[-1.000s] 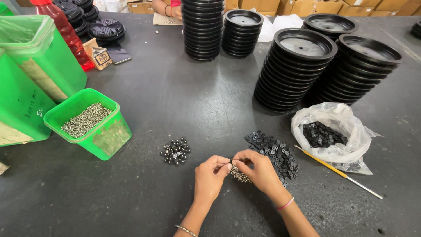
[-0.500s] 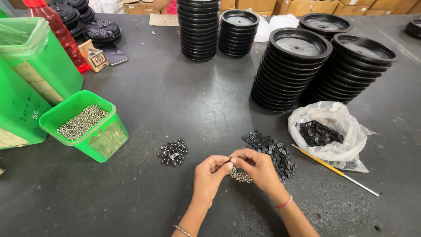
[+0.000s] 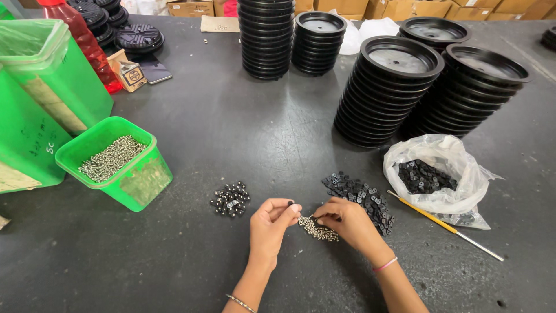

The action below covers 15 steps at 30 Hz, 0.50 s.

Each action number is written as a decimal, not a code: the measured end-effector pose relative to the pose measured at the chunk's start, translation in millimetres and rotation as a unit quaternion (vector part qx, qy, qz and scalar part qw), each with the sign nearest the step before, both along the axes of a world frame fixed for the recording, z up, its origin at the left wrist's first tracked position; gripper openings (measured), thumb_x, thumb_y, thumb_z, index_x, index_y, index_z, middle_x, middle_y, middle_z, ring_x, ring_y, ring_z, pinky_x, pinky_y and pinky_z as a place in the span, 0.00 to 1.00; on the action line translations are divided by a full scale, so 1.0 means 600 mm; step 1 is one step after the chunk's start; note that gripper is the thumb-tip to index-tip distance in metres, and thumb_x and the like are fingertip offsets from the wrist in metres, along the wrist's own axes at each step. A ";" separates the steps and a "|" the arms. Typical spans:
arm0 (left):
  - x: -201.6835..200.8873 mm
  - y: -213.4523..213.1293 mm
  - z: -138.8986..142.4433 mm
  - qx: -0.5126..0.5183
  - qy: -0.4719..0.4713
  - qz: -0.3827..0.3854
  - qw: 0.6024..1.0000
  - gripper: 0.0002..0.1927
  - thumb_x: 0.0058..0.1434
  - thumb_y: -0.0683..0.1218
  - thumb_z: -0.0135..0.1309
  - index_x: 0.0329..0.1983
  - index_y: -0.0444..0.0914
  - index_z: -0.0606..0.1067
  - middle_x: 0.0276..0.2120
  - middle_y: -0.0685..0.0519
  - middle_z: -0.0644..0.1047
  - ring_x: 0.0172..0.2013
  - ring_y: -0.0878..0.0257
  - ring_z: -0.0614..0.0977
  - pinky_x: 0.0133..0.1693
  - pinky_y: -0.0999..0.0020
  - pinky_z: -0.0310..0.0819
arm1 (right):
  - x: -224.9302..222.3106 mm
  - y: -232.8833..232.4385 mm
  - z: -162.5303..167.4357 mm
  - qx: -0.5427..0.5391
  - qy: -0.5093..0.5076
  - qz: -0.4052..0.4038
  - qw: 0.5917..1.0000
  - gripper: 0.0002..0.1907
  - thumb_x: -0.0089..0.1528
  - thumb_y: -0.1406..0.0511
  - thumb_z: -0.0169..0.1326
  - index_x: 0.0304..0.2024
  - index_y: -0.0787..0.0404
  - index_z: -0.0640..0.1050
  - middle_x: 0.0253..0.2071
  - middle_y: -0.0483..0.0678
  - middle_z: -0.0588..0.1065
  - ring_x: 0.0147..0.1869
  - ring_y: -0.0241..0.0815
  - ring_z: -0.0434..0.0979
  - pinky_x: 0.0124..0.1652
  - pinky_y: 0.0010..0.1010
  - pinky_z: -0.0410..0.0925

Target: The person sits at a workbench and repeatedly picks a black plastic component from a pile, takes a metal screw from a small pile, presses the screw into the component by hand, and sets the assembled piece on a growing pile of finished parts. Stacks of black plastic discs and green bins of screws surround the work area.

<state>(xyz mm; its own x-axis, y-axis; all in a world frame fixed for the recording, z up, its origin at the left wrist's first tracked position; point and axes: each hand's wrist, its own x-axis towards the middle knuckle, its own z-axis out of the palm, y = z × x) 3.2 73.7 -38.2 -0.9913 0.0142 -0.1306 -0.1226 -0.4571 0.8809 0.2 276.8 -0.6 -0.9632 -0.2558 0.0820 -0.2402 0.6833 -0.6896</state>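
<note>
Lower centre: left hand (image 3: 277, 219) and right hand (image 3: 346, 220) pinched together on small screws (image 3: 318, 229), probably one each; better lifted singly off table (image 3: 231, 133).

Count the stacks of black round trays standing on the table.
4 full stacks: two tall narrow ones at back centre, two wide ones right. More black parts lie cut off top left.

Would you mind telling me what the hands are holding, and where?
Both hands, left hand and right hand, pinch something tiny over the screw pile; what exactly, cannot be told.
</note>
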 end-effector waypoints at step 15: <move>0.004 0.013 -0.011 -0.184 0.009 -0.001 0.983 0.10 0.56 0.39 0.64 0.41 0.30 0.82 0.32 0.51 0.86 0.30 0.68 0.84 0.35 0.73 0.81 | 0.002 -0.023 -0.012 -0.107 0.024 -0.047 0.993 0.08 0.58 0.66 0.62 0.39 0.62 0.83 0.36 0.44 0.83 0.37 0.35 0.82 0.41 0.27 0.74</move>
<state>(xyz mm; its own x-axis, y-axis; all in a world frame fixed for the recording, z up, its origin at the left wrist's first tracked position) 5.6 81.6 -44.7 -0.9935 -0.0295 -0.1102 -0.1065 -0.1072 0.9885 1.4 263.1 -7.7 -0.9757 -0.1357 0.1718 -0.2183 0.5429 -0.8109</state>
